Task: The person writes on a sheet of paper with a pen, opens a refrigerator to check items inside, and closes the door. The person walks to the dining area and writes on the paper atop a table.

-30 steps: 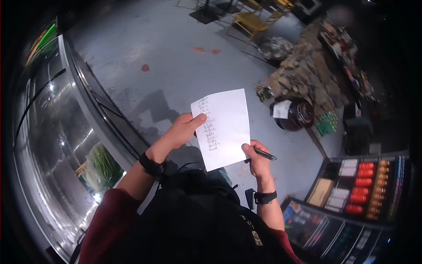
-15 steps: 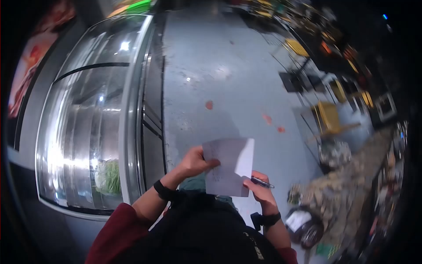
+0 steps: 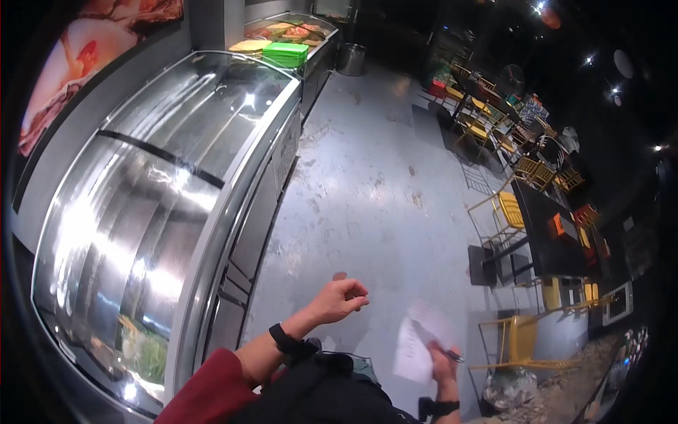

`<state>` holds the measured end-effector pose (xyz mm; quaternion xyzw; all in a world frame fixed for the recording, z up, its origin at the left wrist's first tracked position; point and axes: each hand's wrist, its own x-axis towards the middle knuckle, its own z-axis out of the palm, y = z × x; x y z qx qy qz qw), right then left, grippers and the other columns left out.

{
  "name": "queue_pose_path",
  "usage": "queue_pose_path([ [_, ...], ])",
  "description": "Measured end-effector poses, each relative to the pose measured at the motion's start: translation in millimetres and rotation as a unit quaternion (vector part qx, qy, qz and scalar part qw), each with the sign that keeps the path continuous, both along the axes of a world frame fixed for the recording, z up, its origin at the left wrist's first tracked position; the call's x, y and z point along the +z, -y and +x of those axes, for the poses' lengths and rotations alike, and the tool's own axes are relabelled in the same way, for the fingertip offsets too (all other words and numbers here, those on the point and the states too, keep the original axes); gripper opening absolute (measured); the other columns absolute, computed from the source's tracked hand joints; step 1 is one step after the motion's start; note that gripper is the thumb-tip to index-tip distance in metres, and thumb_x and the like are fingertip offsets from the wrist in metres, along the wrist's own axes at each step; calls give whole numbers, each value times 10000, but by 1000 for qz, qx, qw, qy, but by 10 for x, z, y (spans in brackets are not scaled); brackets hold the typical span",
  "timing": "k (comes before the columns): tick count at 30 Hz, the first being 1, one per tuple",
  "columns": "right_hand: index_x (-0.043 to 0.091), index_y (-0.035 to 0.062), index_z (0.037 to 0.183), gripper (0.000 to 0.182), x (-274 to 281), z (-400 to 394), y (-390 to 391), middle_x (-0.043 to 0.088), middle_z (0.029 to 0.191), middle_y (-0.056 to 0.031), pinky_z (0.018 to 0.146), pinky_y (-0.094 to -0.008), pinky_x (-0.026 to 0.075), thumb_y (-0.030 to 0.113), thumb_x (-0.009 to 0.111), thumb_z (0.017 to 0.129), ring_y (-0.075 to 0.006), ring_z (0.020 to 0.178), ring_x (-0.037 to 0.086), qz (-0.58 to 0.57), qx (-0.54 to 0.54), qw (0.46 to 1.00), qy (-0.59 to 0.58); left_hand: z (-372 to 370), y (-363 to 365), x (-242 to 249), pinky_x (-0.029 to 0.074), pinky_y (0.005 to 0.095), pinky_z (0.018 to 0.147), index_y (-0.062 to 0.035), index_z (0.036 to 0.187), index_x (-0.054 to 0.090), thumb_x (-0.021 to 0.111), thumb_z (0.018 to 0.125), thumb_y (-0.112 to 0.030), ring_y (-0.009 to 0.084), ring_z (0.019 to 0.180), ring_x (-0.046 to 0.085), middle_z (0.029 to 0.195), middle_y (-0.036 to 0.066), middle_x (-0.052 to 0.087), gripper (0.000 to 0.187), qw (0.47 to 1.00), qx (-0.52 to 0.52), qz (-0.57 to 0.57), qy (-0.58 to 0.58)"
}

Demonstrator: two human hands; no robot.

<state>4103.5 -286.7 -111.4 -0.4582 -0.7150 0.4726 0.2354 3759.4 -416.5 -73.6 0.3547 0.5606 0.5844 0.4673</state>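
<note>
My right hand (image 3: 443, 364) grips a white sheet of paper (image 3: 415, 353) by its right edge, and a dark pen (image 3: 455, 355) sticks out of the same hand. The sheet is tilted and slightly blurred, with faint lines of writing on it. Free of the paper, my left hand (image 3: 340, 300) hangs over the grey floor with its fingers loosely curled. A gap shows between thumb and forefinger, and I see nothing held there.
Along the left runs a glass-topped display case (image 3: 219, 233) with green leafy vegetables (image 3: 145, 357) inside. Green trays (image 3: 285, 55) sit at its far end. A metal bin (image 3: 351, 59) stands beyond. To the right are yellow chairs (image 3: 522, 339) and a black table (image 3: 547, 233).
My left hand has let go of the paper and moved away from it. The paper, in my right hand, is lower and further right. My view has tilted up along the floor.
</note>
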Motion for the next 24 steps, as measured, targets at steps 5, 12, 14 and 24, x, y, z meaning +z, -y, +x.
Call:
queue_pose_path([
  [5,545,-96,1242,380,-337,-131,-886,650,1102,-208,836,-432,579,-29,512,869,-328,957,675,-211,-118,942,-234,-744,-432,-180,525,259,689,-8,972,649,639,953,-201,95,764,662,826,40,710,195,997,17,-56,-52],
  [12,526,-85,1208,484,-820,-1384,-2514,651,1011,-179,799,-393,549,-5,610,739,-274,862,661,-245,-109,956,-123,-1873,-1439,-490,531,295,738,-13,962,667,593,971,-303,133,802,681,846,65,727,299,981,73,-160,-86],
  [14,642,-38,1004,327,-738,-2122,-2955,643,789,-73,591,-274,481,-4,633,679,-160,640,595,-168,-211,955,-124,-2206,-1827,-350,531,305,744,-25,973,676,603,960,-296,145,807,685,851,71,729,282,970,93,-178,-138],
  [24,677,-9,943,195,335,-5182,-4973,613,694,13,512,-245,405,32,626,760,-58,583,508,-168,187,964,-84,-3716,-3152,34,500,304,642,-68,964,695,669,892,-253,156,667,630,730,71,668,201,923,217,-217,-232],
])
